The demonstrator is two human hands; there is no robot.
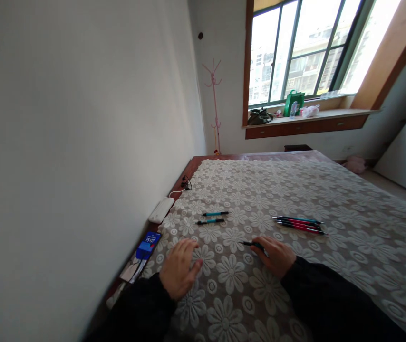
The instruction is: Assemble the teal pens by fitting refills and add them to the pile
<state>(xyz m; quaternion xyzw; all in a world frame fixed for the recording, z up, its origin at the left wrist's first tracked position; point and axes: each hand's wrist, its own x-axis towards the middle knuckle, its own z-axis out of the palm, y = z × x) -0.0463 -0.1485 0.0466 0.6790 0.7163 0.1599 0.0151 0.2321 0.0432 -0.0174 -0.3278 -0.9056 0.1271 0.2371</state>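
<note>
Pen (251,244) is gripped at its rear end by the right hand (277,256) and lies low over the floral tablecloth (349,228). The left hand (179,270) is laid flat, fingers released, beside a phone (148,245). Two teal pens (213,217) are located ahead.

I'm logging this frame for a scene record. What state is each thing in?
left hand: flat on the tablecloth, holding nothing
right hand: closed on a pen
pen: tip sticking out left of the right hand
two teal pens: lying parallel, untouched
bundle of pens: lying together, untouched
phone: screen lit
window: shut or open, cannot tell
</note>
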